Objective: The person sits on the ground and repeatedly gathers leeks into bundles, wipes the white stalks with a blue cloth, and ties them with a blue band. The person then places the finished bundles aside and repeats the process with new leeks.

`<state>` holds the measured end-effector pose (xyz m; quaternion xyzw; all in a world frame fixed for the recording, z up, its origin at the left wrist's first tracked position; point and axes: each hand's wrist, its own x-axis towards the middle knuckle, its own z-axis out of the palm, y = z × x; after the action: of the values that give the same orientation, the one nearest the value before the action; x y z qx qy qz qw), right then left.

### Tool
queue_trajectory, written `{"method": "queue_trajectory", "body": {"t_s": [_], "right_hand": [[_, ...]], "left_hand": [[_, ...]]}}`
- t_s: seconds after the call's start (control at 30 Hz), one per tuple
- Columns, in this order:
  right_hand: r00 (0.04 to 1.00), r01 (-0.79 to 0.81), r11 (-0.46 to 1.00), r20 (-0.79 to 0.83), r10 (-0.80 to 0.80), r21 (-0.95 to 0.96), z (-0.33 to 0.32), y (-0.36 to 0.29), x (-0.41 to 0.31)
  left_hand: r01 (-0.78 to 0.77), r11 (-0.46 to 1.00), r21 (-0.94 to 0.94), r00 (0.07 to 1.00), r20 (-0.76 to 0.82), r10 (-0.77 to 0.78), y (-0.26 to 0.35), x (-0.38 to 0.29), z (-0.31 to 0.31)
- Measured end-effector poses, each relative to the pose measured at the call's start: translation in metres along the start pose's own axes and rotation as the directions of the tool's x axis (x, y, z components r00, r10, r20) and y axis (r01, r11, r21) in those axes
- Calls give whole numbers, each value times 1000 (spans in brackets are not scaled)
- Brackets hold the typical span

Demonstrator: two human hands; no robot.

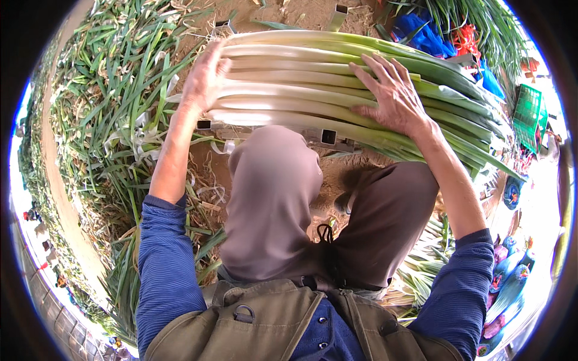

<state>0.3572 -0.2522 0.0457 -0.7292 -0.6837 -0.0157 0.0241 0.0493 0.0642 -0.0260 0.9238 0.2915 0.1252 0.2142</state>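
A row of long-stemmed green onions [289, 93] lies side by side across a low metal frame [311, 134] in front of my knees. Their white root ends point left and their green leaves spread right. My left hand [206, 76] rests against the root ends, thumb over the nearest stalks and fingers along the end of the row. Flat on top, where white turns to green, is my right hand [392, 95] with its fingers spread. Square tube posts [338, 19] of the frame stick up around the row. The stalks hide most of the frame.
Cut leaves and peelings [113, 90] are heaped along the left. Blue netting [417, 34] and red ties [465, 40] lie at upper right beside more green leaves [490, 27]. A green plastic crate [527, 117] stands at far right, above blue-wrapped bundles [505, 275].
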Motion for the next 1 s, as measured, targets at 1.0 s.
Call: {"method": "queue_trajectory", "body": {"t_s": [1.0], "right_hand": [[985, -94, 995, 142, 98, -32, 17, -14, 16]], "left_hand": [[6, 955, 295, 992, 118, -43, 22, -18, 37]]}}
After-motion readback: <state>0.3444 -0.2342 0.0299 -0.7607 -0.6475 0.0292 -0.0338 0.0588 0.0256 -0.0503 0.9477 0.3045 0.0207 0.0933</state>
